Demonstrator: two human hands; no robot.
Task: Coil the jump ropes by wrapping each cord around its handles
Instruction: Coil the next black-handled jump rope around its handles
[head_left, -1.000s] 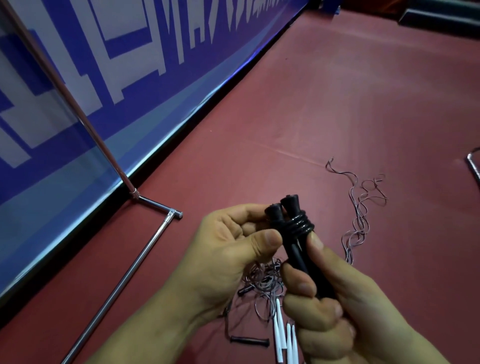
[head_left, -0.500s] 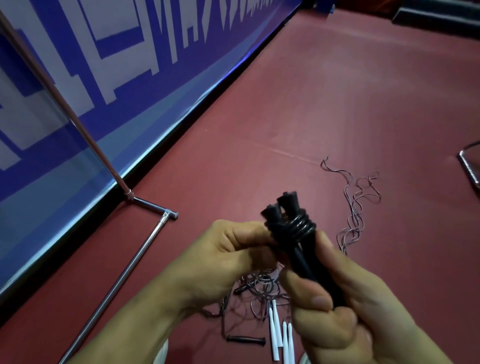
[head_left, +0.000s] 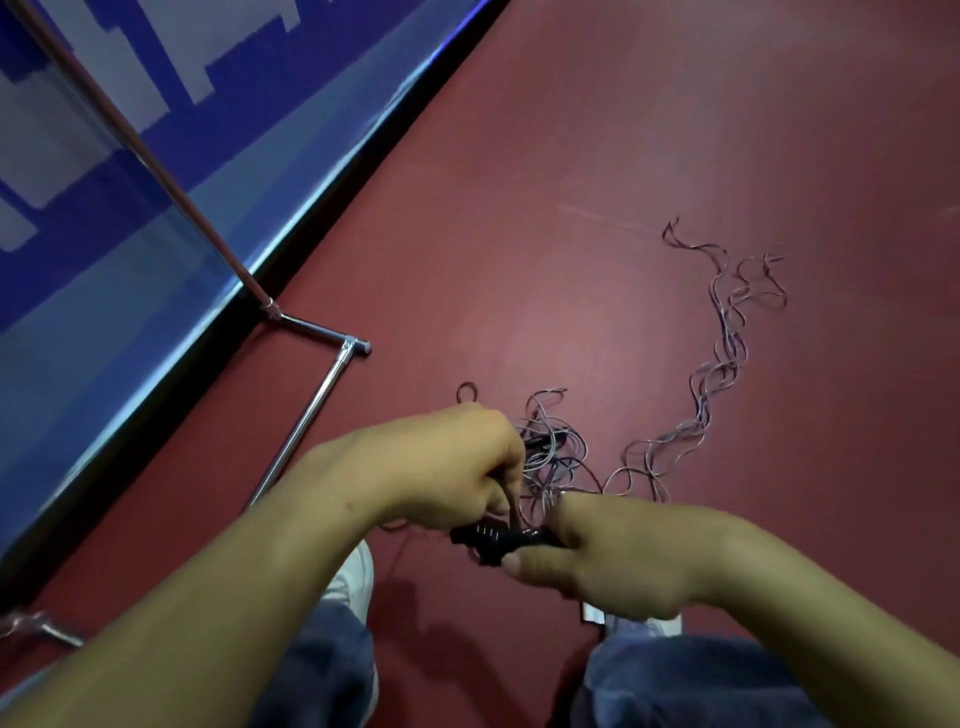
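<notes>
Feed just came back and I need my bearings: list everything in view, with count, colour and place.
jump rope handles: seemingly two, black, between both hands
wound cord: one coil, black, around the handles
loose cords: tangle, count unclear, greyish, on the floor beyond the hands, trailing to the upper right
floor: one, dark red, throughout
banner: one, blue and white, along the left
metal stand: one, chrome, at the banner's foot
shoes: two, white, bottom centre
jeans: one pair, blue, bottom edge
left grip: one, bare hand, pinching the wound cord
right grip: one, bare hand, holding the handles
</notes>
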